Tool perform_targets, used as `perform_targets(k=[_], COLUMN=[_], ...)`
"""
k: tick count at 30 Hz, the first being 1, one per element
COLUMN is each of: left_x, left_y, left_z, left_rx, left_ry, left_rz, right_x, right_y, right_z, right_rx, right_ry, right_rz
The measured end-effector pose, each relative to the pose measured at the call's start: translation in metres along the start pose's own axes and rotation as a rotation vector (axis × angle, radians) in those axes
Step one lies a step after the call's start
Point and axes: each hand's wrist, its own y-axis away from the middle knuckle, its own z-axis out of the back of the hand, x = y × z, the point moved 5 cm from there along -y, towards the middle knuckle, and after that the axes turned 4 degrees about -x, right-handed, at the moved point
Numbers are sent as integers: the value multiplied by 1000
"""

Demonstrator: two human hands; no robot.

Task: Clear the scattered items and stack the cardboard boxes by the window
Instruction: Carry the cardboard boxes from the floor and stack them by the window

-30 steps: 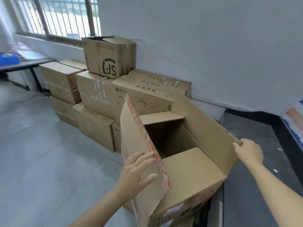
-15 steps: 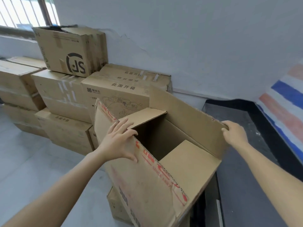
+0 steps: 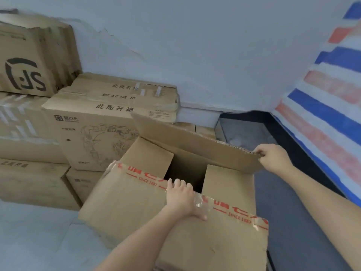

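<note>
Box (image 3: 214,241) flaps: left hand (image 3: 183,200) grips near, right hand (image 3: 273,157) pinches far.

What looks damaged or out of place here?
The front box is open, its red-printed tape torn and peeling along the near flap that the left hand grips; the right hand pinches the far flap. The logo box at top left has a crumpled, ragged top edge.

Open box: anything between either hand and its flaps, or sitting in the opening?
Nothing visible does. The left hand grips the edge of the near taped flap; the right hand pinches the far flap at its corner. The gap between the two inner flaps is dark, and nothing shows in it.
</note>
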Motion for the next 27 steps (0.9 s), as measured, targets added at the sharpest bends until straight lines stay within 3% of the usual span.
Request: perform_targets(k=[2, 5, 10, 13, 16, 19, 27], left_x=[1, 5, 30, 73, 152, 208, 174], left_y=[-15, -24, -8, 9, 26, 40, 69], left_z=[-20, -35, -49, -50, -42, -37, -65], left_rx=[67, -10, -117, -121, -204, -183, -111], left_ry=[12, 44, 77, 121, 233, 396, 676], left_rz=[16, 67, 221, 350, 630, 920, 1107], right_x=[-3, -6, -5, -9, -11, -12, -44], right_y=[18, 47, 90, 106, 106, 100, 56], right_z=[-18, -59, -145, -167, -170, -170, -155], right_rx=[29, 124, 459, 422, 352, 328, 356], right_ry=[51, 73, 66, 115, 71, 50, 22], right_rz=[21, 53, -56, -69, -79, -66, 23])
